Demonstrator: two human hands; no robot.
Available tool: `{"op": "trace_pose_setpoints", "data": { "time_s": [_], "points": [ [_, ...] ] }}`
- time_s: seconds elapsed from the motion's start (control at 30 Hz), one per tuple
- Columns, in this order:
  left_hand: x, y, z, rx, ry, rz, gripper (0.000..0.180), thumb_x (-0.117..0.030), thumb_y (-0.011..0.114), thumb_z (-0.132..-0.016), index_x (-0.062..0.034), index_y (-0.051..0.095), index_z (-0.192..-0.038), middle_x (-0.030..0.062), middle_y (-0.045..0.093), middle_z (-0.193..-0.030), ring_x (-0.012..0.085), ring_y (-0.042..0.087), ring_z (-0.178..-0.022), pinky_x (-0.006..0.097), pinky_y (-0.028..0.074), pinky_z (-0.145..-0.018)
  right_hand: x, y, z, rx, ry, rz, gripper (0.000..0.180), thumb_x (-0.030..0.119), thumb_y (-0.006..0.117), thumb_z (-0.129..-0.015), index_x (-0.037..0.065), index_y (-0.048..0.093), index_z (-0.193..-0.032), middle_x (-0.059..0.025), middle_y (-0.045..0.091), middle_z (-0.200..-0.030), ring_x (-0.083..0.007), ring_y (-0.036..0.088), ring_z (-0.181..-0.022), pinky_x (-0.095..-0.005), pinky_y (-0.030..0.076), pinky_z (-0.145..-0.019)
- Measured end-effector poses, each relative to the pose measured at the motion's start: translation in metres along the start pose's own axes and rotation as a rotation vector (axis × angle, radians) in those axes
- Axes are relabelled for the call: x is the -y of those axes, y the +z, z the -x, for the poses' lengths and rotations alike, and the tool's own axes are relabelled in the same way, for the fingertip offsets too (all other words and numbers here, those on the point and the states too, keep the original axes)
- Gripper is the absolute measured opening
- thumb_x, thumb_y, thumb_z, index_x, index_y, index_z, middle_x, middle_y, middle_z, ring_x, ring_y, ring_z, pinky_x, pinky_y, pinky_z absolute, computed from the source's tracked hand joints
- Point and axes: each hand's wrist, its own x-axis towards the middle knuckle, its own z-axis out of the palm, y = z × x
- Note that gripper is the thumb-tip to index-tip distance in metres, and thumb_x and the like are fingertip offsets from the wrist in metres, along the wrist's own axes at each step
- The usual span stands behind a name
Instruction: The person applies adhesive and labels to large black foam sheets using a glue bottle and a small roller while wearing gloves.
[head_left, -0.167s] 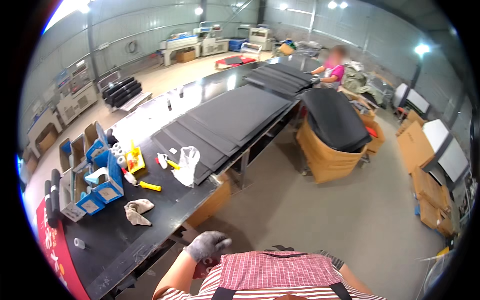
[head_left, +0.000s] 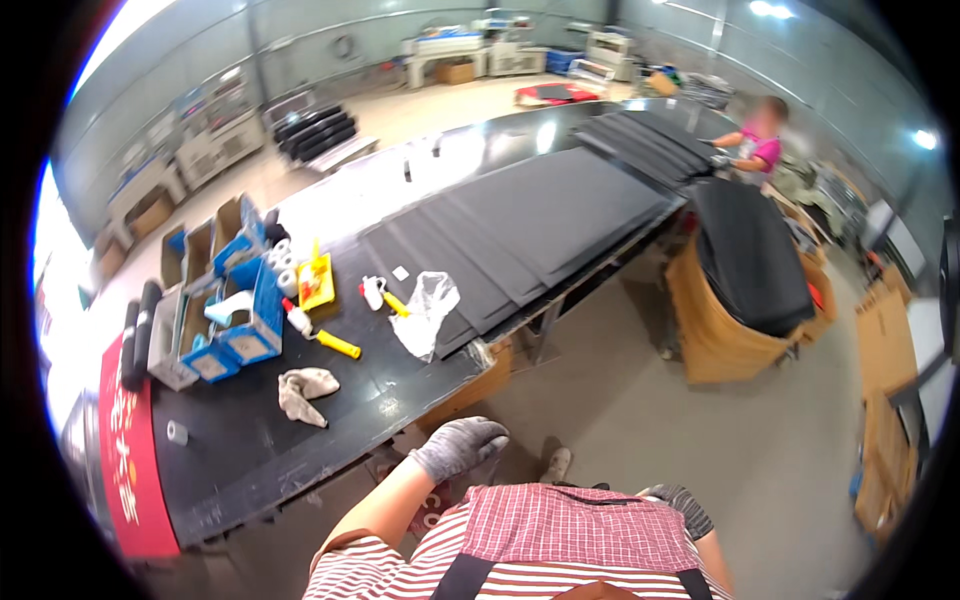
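Note:
My left hand [head_left: 460, 449], in a grey work glove, hangs off the front edge of the black table [head_left: 400, 398]. Its fingers are loosely bent, and nothing shows in them. My right hand [head_left: 685, 506], in a grey glove, is at my right side; the apron [head_left: 570, 530] hides its fingers. On the table nearest my left hand lie a crumpled pale cloth [head_left: 304, 393], a roller with a yellow handle [head_left: 338, 344], a second roller [head_left: 375, 293] and a clear plastic bag [head_left: 428, 315]. Dark grey sheets [head_left: 540, 215] lie overlapped along the table.
Blue and white boxes [head_left: 245, 335] and a yellow tray [head_left: 316, 283] stand at the table's left. A carton [head_left: 715, 345] holding a black padded piece [head_left: 750, 255] stands to the right. A co-worker [head_left: 757, 150] handles sheets at the far end. Flattened cardboard [head_left: 880, 340] leans at the right.
My view has swung left, so the table and carton appear further right. My left hand has come up a little, its fingers less curled. A shoe now shows below it.

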Motion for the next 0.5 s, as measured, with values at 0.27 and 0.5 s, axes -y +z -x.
{"op": "trace_pose_setpoints", "data": {
  "time_s": [0.27, 0.5],
  "points": [
    [0.031, 0.042, -0.052, -0.176, -0.526, 0.230, 0.030, -0.029, 0.062, -0.091, -0.0056, 0.067, -0.109, 0.0168, 0.068, -0.103, 0.0332, 0.064, -0.099, 0.040, 0.051, -0.087, -0.002, -0.084, -0.210, 0.089, 0.031, 0.120, 0.022, 0.021, 0.064, -0.090, 0.004, 0.070, -0.103, -0.0101, 0.071, -0.087, -0.0171, 0.065, -0.078, -0.0317, 0.052, -0.073],
    [0.044, 0.017, -0.074, -0.620, -0.701, 0.267, 0.026, -0.025, 0.061, -0.090, -0.0063, 0.067, -0.107, 0.0155, 0.067, -0.101, 0.0338, 0.063, -0.097, 0.042, 0.050, -0.088, 0.133, -0.105, -0.353, 0.330, -0.379, 0.357, 0.019, 0.018, 0.063, -0.087, 0.005, 0.069, -0.099, -0.0146, 0.070, -0.090, -0.0251, 0.068, -0.079, -0.0336, 0.053, -0.073]
  ]
}}
